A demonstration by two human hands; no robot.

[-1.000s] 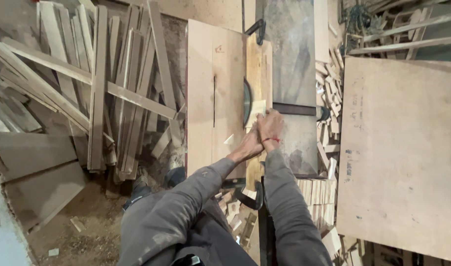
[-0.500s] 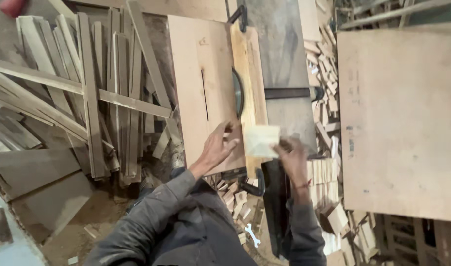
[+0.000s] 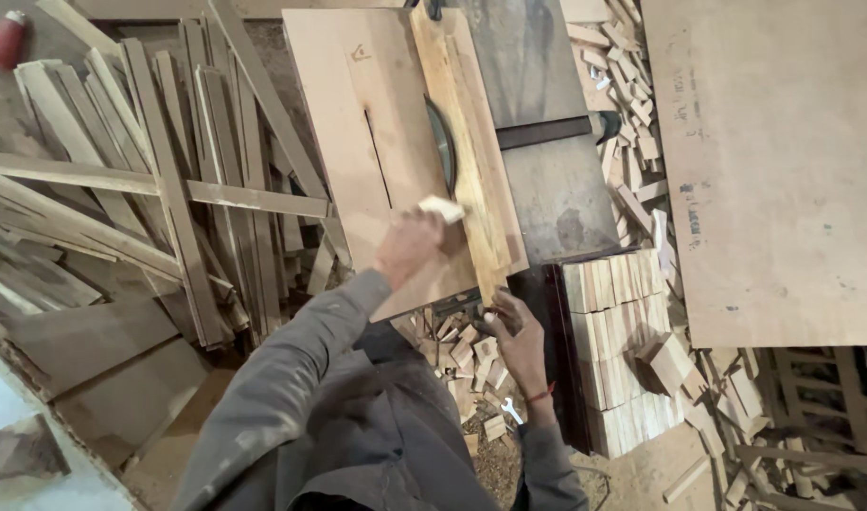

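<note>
- The left hand (image 3: 410, 244) sits at centre frame over the plywood saw table (image 3: 344, 114), its fingers curled shut around a small pale wood block (image 3: 442, 208) that sticks out to the right of the knuckles.
- The block lies just beside the long board (image 3: 467, 142) that runs up the table, next to the saw blade (image 3: 442, 142).
- The right hand (image 3: 517, 333) hangs lower, below the table's near edge, with fingers bent at the edge; whether they grip anything I cannot tell.
- Below that hand, small offcuts (image 3: 467, 355) litter the floor, with a small wrench (image 3: 512, 410) among them.
- To the right stands a neat stack of cut blocks (image 3: 613, 331).
- Long wooden strips (image 3: 168, 189) lie heaped across the left of the frame.
- A large plywood sheet (image 3: 774, 161) fills the upper right.
</note>
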